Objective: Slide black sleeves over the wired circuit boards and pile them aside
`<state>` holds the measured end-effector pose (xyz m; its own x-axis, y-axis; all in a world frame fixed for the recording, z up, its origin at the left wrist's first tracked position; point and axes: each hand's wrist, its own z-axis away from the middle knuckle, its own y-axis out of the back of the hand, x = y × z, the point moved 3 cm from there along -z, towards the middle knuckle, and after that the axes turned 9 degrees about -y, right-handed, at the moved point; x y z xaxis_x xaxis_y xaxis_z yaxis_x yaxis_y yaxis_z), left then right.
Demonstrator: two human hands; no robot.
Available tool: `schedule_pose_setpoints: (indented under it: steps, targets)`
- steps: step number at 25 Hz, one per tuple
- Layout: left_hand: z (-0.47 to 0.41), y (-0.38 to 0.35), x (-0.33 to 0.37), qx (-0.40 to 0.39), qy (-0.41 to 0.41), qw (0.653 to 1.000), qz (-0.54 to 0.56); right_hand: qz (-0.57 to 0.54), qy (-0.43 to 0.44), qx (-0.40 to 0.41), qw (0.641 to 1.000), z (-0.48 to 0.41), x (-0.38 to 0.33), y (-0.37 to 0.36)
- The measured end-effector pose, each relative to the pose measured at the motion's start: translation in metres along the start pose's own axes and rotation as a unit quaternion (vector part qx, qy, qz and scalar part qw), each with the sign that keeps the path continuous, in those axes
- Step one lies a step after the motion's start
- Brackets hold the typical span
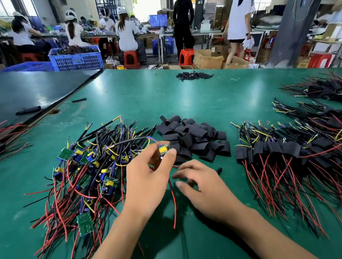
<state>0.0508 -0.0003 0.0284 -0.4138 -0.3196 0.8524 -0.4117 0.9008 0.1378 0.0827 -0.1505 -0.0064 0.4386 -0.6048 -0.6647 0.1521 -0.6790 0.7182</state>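
My left hand [147, 179] pinches a small wired circuit board [163, 149] with a yellow part, lifted just above the green table [183, 95]. Its red and black wires trail down toward me. My right hand [204, 186] hovers low beside it, fingers spread and empty, close to a lone black sleeve [219, 169]. A heap of bare wired boards [91, 169] lies to the left. Behind my hands lies a heap of flat black sleeves [193, 139]. At the right is the pile of sleeved boards [291, 149].
More sleeved bundles [324, 91] lie at the far right, and a small heap of thin black tubes [194, 75] at the far edge. A dark board [18, 93] overlaps the table's left. Blue crates [77, 57], stools and several seated or standing people fill the background.
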Motion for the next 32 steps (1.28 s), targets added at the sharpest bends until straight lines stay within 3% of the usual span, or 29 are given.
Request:
schedule_pose_setpoints:
  steps: [3, 6, 13, 17, 25, 29, 32]
  targets:
    - [0.001, 0.003, -0.013, 0.007, -0.014, 0.986, -0.169, 0.196, 0.051, -0.045, 0.978, -0.001, -0.003, -0.011]
    - [0.002, -0.004, -0.029, -0.049, 0.021, 0.965, -0.255, 0.285, 0.045, -0.080, 0.954, -0.002, -0.002, -0.017]
    - [0.001, -0.003, -0.029, -0.041, 0.004, 0.969, -0.242, 0.282, 0.080, -0.008, 0.956, 0.001, -0.009, -0.011]
    - [0.000, -0.010, -0.029, -0.112, -0.011, 0.957, -0.266, 0.277, 0.052, -0.037, 0.959, -0.002, -0.004, -0.012]
    - [0.000, -0.008, -0.029, -0.071, 0.007, 0.969, -0.237, 0.266, 0.054, -0.037, 0.962, -0.004, -0.006, -0.010]
    - [0.001, -0.002, -0.018, 0.031, -0.024, 0.976, -0.215, 0.248, 0.085, 0.034, 0.964, 0.001, -0.008, -0.002]
    - [-0.001, 0.003, -0.014, 0.052, -0.022, 0.973, -0.225, 0.169, 0.103, 0.178, 0.964, 0.002, -0.005, 0.018]
